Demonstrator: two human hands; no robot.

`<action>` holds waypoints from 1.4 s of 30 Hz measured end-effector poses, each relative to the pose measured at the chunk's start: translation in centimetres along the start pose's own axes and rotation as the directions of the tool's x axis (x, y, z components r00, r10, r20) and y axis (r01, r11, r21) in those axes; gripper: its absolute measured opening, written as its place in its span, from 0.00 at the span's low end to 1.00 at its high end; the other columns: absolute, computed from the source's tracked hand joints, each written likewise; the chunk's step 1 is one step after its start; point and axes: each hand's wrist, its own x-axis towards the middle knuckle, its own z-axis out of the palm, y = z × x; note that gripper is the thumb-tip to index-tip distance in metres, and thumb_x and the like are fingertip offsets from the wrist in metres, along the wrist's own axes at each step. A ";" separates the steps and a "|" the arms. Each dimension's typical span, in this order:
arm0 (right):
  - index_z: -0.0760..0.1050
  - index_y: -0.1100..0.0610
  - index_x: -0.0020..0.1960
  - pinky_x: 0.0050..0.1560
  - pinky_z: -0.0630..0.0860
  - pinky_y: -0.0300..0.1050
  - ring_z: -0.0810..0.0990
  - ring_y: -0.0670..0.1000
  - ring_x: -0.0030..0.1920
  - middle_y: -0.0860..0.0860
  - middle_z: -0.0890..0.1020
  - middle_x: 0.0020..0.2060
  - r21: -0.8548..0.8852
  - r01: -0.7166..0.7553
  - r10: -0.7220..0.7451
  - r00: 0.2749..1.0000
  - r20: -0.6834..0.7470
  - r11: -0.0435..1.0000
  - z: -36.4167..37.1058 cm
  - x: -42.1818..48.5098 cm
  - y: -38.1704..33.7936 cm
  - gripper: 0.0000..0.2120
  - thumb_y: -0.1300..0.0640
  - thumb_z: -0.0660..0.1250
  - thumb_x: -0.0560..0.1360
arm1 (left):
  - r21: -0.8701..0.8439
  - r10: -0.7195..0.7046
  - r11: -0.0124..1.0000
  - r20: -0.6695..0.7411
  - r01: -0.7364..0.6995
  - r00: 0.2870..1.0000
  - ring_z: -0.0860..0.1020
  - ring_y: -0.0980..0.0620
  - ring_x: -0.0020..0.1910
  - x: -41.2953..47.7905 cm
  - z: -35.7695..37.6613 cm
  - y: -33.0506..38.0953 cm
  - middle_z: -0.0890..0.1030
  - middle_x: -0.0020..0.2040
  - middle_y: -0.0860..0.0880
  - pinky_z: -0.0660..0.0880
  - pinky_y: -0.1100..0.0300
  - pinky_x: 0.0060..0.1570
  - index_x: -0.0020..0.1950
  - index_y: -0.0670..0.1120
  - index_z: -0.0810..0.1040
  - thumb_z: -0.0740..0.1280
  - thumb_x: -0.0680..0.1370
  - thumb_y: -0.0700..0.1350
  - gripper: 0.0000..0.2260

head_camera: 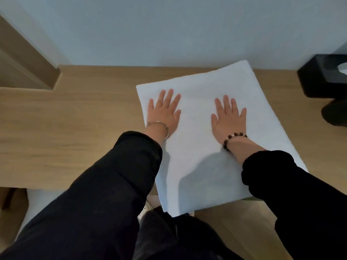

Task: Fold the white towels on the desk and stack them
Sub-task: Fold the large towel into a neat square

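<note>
A white towel (199,85) lies flat on the wooden desk (75,117), spread as a large rectangle turned a little clockwise. Its near edge hangs over the desk's front edge. My left hand (164,111) presses flat on the towel's left part, fingers straight and spread. My right hand (229,117) lies flat on the towel's middle-right part, fingers straight too. Both palms face down and neither hand grips the cloth. Black sleeves cover both forearms, and each wrist bears a bracelet.
A black box (324,76) with a white tissue showing stands at the desk's far right against the pale wall. A wooden door frame (24,53) rises at the far left. Below the front edge I see the floor and my dark trousers.
</note>
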 end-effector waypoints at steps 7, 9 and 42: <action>0.39 0.46 0.77 0.72 0.37 0.58 0.37 0.53 0.76 0.50 0.38 0.77 0.014 0.349 -0.348 0.930 0.122 0.937 -0.5 -4.8 -0.7 0.28 0.42 0.44 0.80 | 0.193 -0.085 0.979 0.101 0.064 0.991 0.39 0.47 0.76 2.5 -3.2 -2.4 0.39 0.78 0.53 0.43 0.40 0.72 0.77 0.54 0.39 0.44 0.83 0.54 0.24; 0.37 0.45 0.77 0.72 0.36 0.59 0.36 0.53 0.76 0.50 0.37 0.76 -0.041 0.301 -0.295 0.950 0.104 0.953 0.5 -6.7 -1.5 0.27 0.42 0.40 0.80 | 0.169 -0.118 0.981 0.109 0.098 0.987 0.40 0.45 0.76 1.5 -3.8 -1.4 0.40 0.78 0.50 0.44 0.39 0.71 0.78 0.53 0.42 0.47 0.83 0.51 0.25; 0.58 0.55 0.74 0.73 0.47 0.57 0.48 0.58 0.76 0.58 0.50 0.76 0.096 -0.166 0.174 0.982 -0.078 0.981 -1.1 -11.6 4.4 0.26 0.44 0.52 0.80 | -0.731 -0.336 0.335 0.496 0.594 0.800 0.77 0.54 0.25 -16.7 -3.2 -5.6 0.79 0.32 0.46 0.73 0.62 0.31 0.39 0.44 0.72 0.64 0.78 0.43 0.09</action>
